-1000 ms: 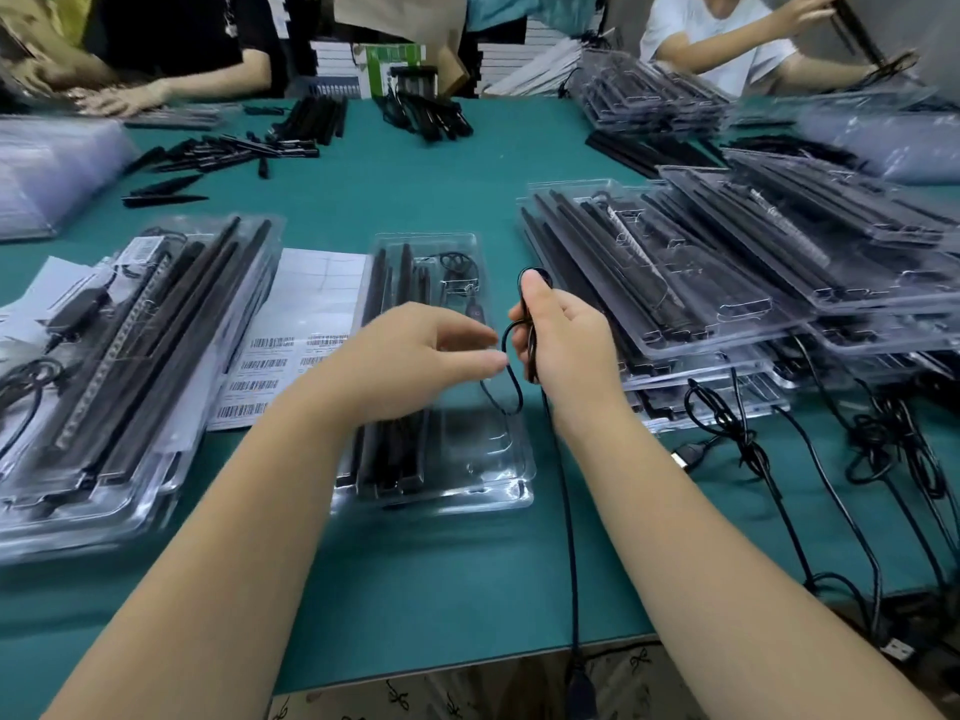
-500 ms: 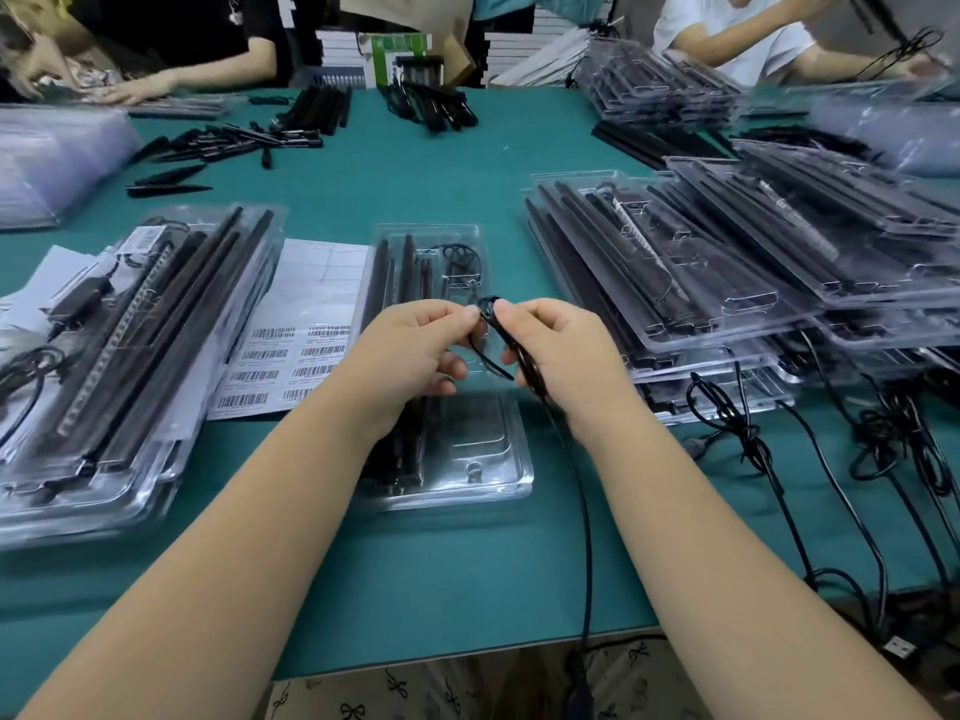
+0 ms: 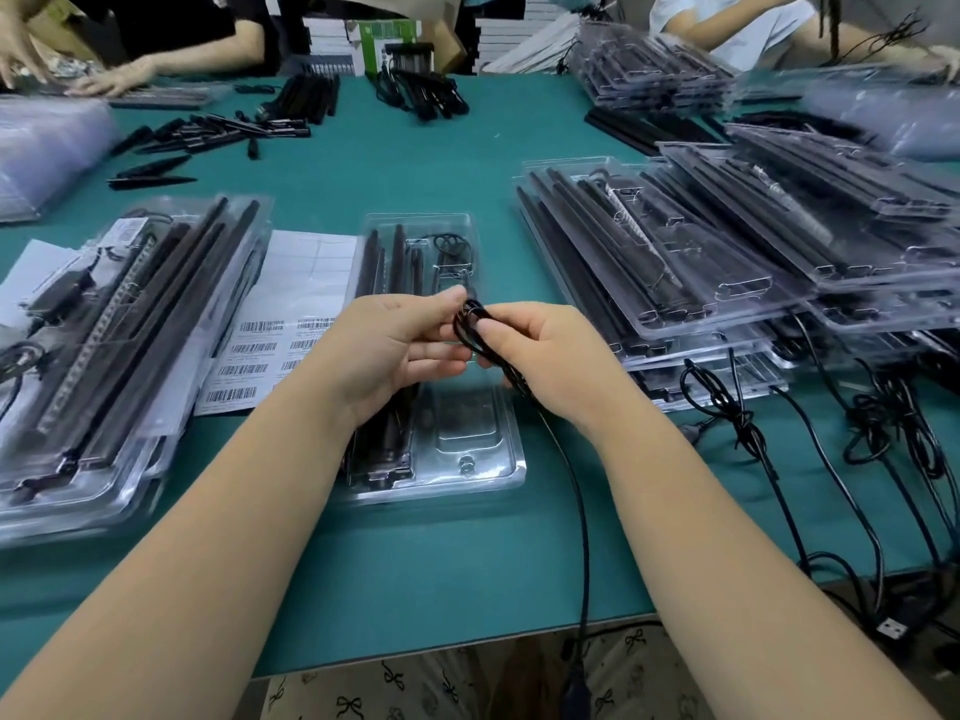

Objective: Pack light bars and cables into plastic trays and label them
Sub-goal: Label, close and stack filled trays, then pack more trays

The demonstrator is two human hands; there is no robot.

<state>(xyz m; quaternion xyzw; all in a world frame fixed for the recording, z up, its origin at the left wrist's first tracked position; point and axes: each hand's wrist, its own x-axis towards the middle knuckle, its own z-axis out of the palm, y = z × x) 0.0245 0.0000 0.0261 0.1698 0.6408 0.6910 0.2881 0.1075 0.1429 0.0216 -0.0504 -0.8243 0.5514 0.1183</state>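
**Cable half coiled above an open tray, with stacks on both sides**

From where I stand, this tray looks partly packed. The open plastic tray (image 3: 470,472) lies directly beneath both hands, and dark light bars (image 3: 387,262) already fill its left channels, while the moulded pocket nearest the person's wrists sits bare. No label shows on it that I can make out. My guess is that the cable has yet to go in, then the label.

The black cable (image 3: 475,330) is bunched into small loops between the two hands. The left hand (image 3: 397,350) pinches the loops at its fingertips, and the right hand (image 3: 545,356) grips the bundle from the other side. The loose tail drops below the right wrist and off the table edge (image 3: 467,636).

Just left of the left hand lies a barcode label sheet (image 3: 270,335), and beyond it a stack of filled trays (image 3: 119,324). Right of the right hand sit more stacked trays (image 3: 701,262), with spare cables (image 3: 737,423) near that forearm.
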